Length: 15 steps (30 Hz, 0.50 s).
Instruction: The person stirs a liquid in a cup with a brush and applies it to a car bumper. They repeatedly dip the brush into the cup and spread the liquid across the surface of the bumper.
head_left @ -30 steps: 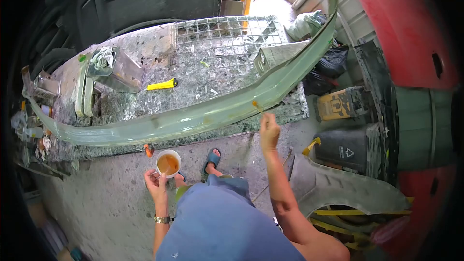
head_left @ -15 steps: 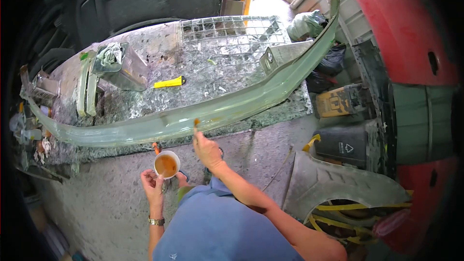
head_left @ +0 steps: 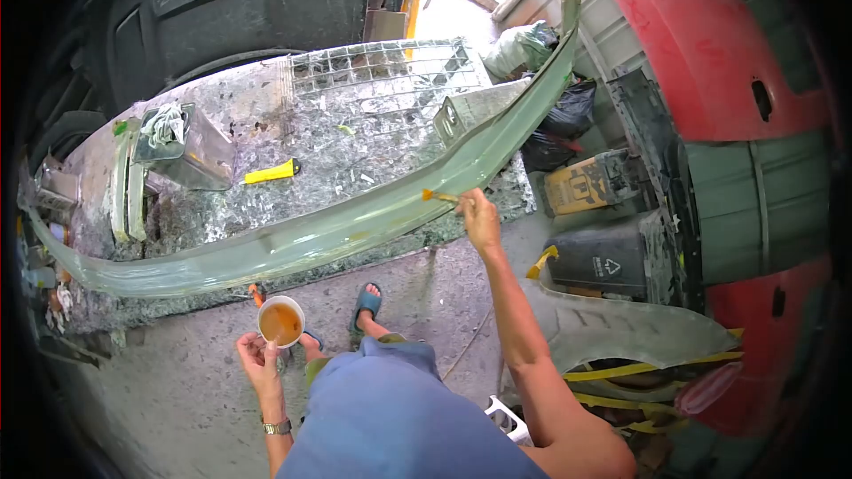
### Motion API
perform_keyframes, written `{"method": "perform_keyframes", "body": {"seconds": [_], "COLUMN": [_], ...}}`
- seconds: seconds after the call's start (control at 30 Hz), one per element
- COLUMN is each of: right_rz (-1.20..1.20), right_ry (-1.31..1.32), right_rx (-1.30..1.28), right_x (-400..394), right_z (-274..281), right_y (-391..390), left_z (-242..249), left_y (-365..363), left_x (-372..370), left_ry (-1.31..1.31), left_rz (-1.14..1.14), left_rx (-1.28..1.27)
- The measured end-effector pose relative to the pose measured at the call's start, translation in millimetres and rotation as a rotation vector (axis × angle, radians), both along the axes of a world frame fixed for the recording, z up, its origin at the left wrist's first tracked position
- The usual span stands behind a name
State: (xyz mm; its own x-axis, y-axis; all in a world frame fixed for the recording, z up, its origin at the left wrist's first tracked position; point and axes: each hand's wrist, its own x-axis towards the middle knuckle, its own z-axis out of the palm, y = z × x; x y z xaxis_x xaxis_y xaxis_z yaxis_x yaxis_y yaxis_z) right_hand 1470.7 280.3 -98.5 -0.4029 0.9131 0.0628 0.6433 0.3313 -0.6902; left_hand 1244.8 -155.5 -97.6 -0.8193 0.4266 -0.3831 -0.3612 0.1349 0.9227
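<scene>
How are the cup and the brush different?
The cup is round and wide; the brush is thin. The left hand holds the cup, the right hand the brush. The cup contains amber liquid; the brush has an orange tip. Both are held.

At the strip [head_left: 346,231], the right hand [head_left: 480,217] hides the rear of the brush [head_left: 441,197]; whether the bristles touch cannot be told. Below the strip, the left hand [head_left: 259,364] covers part of the cup [head_left: 280,319], a white thing [head_left: 510,420] is mostly hidden, and the shirt [head_left: 373,417] is cut off. The strip hides a band of the bench [head_left: 302,133]. Right of it, the red panel [head_left: 701,44] leaves the picture and small print on the box [head_left: 581,186] is unreadable.
</scene>
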Motion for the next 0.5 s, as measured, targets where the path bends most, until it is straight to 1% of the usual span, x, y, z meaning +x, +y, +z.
{"method": "perform_keyframes", "body": {"seconds": [0.07,0.1,0.17,0.2,0.23,0.3,0.33,0.43,0.5], "right_rz": [-0.070,-0.064,-0.084,-0.041,-0.023,0.185,0.227,0.314,0.319], "right_ry": [-0.093,-0.095,-0.261,-0.339,-0.339,-0.327,-0.380,-0.391,-0.411], "right_rx": [0.151,0.148,0.397,0.335,0.330,0.368,0.290,0.237,0.205], "right_x": [5,6,-2,-8,-14,-29,-39,-69,-97], "right_z": [14,19,26,27,22,11,5,-5,3], "right_y": [4,2,-10,-19,-30,-52,-61,-82,-88], "left_z": [8,12,8,5,4,2,2,5,5], "left_y": [8,9,5,1,-3,-8,-11,-26,-37], "left_x": [4,5,3,2,0,-3,-4,-12,-17], "left_ry": [-0.031,-0.060,-0.045,-0.030,-0.033,0.016,0.009,-0.044,-0.019], "left_rz": [0.002,0.009,0.006,-0.010,0.007,-0.027,-0.019,0.038,-0.004], "left_rx": [0.013,0.021,0.013,0.014,0.006,0.035,0.034,0.059,0.041]}}
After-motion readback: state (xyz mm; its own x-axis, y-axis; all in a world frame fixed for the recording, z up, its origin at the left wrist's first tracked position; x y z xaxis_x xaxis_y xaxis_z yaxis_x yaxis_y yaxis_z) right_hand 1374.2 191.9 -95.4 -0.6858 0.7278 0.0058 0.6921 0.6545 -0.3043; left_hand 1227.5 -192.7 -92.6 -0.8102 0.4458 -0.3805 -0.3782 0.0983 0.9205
